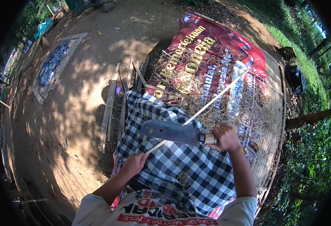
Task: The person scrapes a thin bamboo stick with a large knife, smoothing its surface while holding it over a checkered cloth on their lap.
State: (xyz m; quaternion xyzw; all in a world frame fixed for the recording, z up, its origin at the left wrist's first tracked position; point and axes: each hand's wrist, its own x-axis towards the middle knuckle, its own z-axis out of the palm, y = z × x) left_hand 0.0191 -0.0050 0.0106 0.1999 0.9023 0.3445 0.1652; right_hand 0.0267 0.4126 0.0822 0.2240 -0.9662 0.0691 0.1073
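Note:
My right hand [225, 138] is closed round the wooden handle of a broad dark-bladed machete [171, 132]. Its blade points left and lies across a long pale bamboo strip [215, 98]; whether the edge bites into it I cannot tell. Closed on the strip's near end is my left hand [134, 164]. From there the strip slants up to the right, its far end over a red printed banner [257, 67]. Under the blade and both hands, a black-and-white checked cloth [206, 169] covers my lap.
Curly shavings [184, 81] litter the banner, which lies on a bamboo platform [274, 113]. Wooden slats [111, 107] stand at the platform's left side. On the dirt ground [82, 124] at far left is a framed ash pit [54, 62]. A branch [310, 118] juts in at right.

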